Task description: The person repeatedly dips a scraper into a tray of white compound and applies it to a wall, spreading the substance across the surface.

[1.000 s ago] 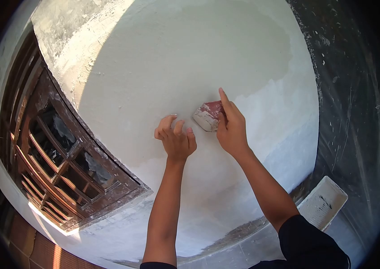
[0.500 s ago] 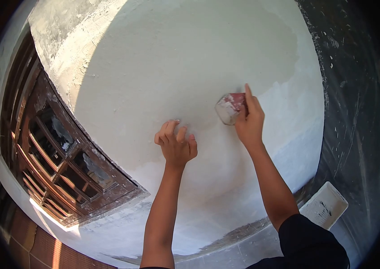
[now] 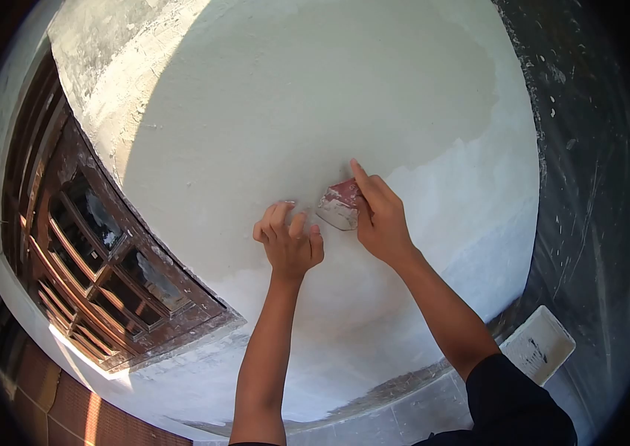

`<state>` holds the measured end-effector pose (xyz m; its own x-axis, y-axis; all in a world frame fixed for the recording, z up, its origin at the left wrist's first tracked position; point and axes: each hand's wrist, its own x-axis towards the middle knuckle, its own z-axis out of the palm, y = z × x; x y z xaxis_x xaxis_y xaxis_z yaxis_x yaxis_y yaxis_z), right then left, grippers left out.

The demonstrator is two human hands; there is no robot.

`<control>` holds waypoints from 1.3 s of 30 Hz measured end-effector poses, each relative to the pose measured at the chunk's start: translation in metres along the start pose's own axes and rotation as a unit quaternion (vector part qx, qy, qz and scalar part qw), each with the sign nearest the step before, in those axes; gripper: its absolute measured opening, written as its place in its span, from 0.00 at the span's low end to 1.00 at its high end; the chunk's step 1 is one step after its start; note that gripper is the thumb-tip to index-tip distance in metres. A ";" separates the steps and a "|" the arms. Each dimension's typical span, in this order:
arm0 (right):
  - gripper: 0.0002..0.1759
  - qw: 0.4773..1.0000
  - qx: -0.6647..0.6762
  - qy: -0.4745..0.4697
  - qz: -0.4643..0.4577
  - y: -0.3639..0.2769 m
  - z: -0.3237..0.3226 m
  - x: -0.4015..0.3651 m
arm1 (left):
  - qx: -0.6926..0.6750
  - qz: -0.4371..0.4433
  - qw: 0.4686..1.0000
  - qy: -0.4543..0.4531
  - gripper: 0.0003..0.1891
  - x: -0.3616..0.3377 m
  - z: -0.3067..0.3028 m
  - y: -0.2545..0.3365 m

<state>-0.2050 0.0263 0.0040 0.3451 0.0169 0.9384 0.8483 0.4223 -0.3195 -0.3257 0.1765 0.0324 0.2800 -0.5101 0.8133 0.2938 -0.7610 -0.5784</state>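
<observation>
My right hand grips a putty scraper, dark red at the grip and smeared with pale plaster along its blade. Its index finger stretches up along the back of the scraper. The blade lies at or very close to the wall, which is coated in greyish-white filler, damp-looking in the upper part and whiter at lower right. Just left of the scraper, my left hand is held against or near the wall, fingers apart and bent, with nothing visible in it. Its fingertips point away from me and are partly hidden.
A brown wooden window frame with glass panes is set in the wall at left. To the right hangs a dark, plaster-spotted sheet. A white tray with dark marks inside stands at lower right, near the tiled floor.
My right hand has moved left and slightly down with the scraper, bringing it close to my left hand. The left hand has hardly moved.
</observation>
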 end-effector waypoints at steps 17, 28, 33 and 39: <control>0.34 0.971 -0.092 0.220 -0.008 0.019 -0.027 -0.002 | 0.025 -0.007 1.000 -0.005 0.18 0.003 0.001 0.002; 0.33 0.999 0.010 0.033 -0.015 0.012 -0.017 0.005 | 0.021 -0.008 1.000 -0.015 0.19 0.001 0.001 0.002; 0.33 0.989 -0.039 0.142 -0.007 0.022 -0.042 0.042 | 0.018 -0.005 1.000 -0.011 0.19 0.002 0.002 0.000; 0.33 0.979 -0.034 -0.174 -0.096 0.006 -0.027 0.042 | 0.018 -0.003 1.000 -0.004 0.19 0.001 0.000 0.001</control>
<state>-0.1744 0.0056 0.0375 0.0279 0.2559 0.9663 0.9131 0.3868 -0.1288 -0.3248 0.1749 0.0325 0.2853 -0.5023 0.8163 0.3274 -0.7494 -0.5756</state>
